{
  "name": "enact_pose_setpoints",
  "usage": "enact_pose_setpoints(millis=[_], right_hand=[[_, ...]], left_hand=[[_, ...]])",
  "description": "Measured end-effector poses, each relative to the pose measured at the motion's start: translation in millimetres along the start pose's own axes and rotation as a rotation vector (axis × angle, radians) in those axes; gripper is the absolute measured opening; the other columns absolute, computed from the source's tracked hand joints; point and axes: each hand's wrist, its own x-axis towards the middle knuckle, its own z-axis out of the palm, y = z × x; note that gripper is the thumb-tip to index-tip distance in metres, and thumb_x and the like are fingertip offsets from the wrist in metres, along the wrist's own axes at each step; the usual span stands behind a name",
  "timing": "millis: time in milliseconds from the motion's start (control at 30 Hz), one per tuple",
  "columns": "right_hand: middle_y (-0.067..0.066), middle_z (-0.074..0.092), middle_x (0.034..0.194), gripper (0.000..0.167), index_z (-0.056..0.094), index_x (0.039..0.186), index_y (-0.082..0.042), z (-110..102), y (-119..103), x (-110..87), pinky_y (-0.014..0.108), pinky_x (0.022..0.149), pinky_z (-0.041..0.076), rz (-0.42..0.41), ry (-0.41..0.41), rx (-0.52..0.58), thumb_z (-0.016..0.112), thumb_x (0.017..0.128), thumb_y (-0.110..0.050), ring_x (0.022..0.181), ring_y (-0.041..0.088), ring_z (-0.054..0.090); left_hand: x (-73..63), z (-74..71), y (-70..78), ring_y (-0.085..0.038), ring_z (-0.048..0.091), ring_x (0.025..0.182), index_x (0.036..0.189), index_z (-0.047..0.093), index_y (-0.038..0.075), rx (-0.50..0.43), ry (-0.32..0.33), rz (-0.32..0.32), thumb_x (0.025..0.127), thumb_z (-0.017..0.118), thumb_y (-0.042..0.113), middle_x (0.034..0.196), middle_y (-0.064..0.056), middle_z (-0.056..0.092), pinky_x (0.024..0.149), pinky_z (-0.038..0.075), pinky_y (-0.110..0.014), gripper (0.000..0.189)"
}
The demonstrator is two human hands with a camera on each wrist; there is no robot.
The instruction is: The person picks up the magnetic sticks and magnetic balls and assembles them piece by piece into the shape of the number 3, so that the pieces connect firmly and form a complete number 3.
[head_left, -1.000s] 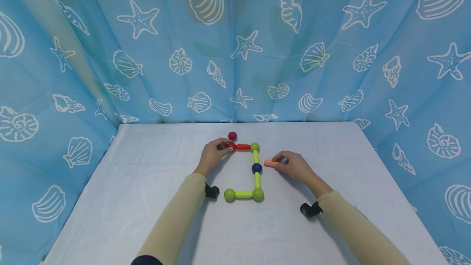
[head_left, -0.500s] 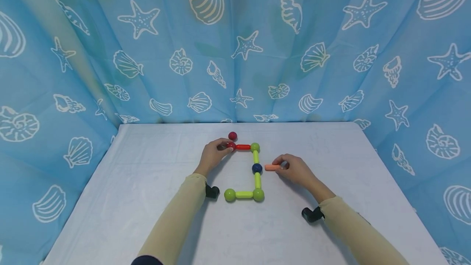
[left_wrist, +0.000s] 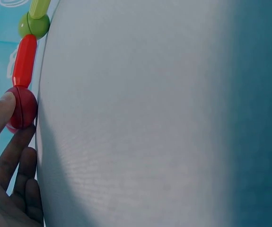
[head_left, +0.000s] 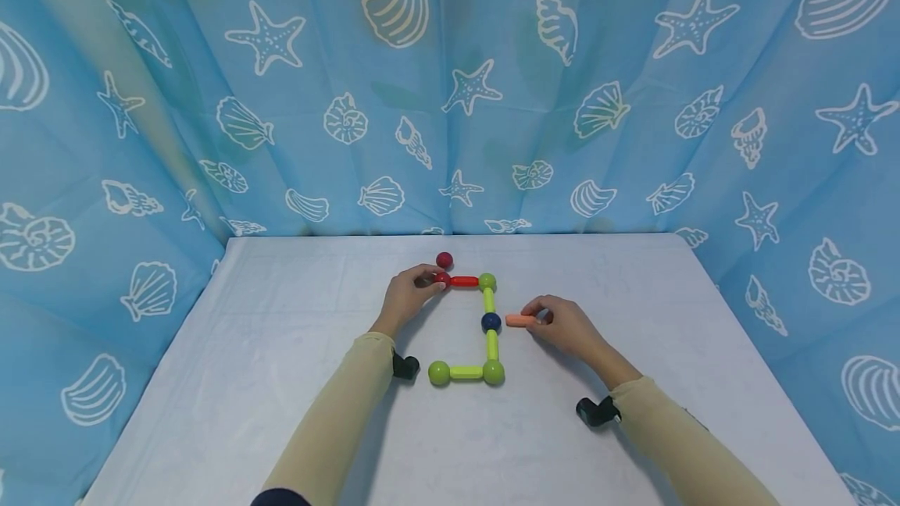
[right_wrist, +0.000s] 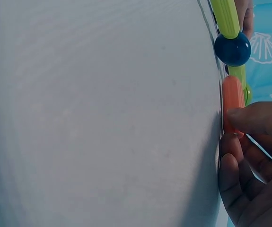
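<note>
My left hand (head_left: 406, 295) pinches a red ball (left_wrist: 26, 108) between thumb and fingers. That ball joins a red stick (head_left: 465, 281), which runs to a green ball (head_left: 487, 281). From there, a yellow-green stick (head_left: 489, 301) leads down to a dark blue ball (head_left: 491, 322), and another stick (head_left: 492, 346) continues to a lower green ball (head_left: 494, 372). The bottom side ends in a third green ball (head_left: 439, 372). Between thumb and fingers, my right hand (head_left: 566, 326) holds an orange stick (right_wrist: 232, 101), its free end pointing at the blue ball across a small gap.
A loose red ball (head_left: 444, 260) lies just behind the held one. The white-covered table (head_left: 295, 287) ends at a blue curtain (head_left: 450, 100) with shell and starfish prints. Dark wrist-worn devices (head_left: 596, 411) sit at both sleeves.
My right hand has brought the orange stick slightly toward the near side, level with the blue ball, then held still. My left hand and the joined pieces stay put.
</note>
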Motion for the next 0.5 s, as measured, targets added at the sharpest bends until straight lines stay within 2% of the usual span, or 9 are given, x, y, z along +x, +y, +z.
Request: enact_pose_setpoints(millis=[300, 500], right_hand=[[0.001, 0.068, 0.105, 0.02, 0.071, 0.113, -0.014, -4, -8, 2.2, 0.03, 0.07, 0.051, 0.015, 0.021, 0.021, 0.074, 0.094, -0.019, 0.084, 0.021, 0.056], [0.0, 0.068, 0.106, 0.02, 0.071, 0.114, -0.015, 0, -18, 8.7, 0.028, 0.069, 0.053, -0.018, 0.021, 0.047, 0.072, 0.094, -0.018, 0.085, 0.019, 0.058]], left_hand=[[-0.8, 0.0, 0.9, -0.021, 0.06, 0.102, 0.124, 0.071, 0.02, 0.005, -0.01, 0.009, 0.095, 0.075, 0.024, 0.111, -0.002, 0.07, 0.094, 0.051, -0.038, 0.03], [-1.6, -2.0, 1.2, -0.023, 0.062, 0.102, 0.124, 0.072, 0.018, -0.01, -0.008, 0.029, 0.094, 0.075, 0.023, 0.111, -0.003, 0.071, 0.094, 0.052, -0.04, 0.031]])
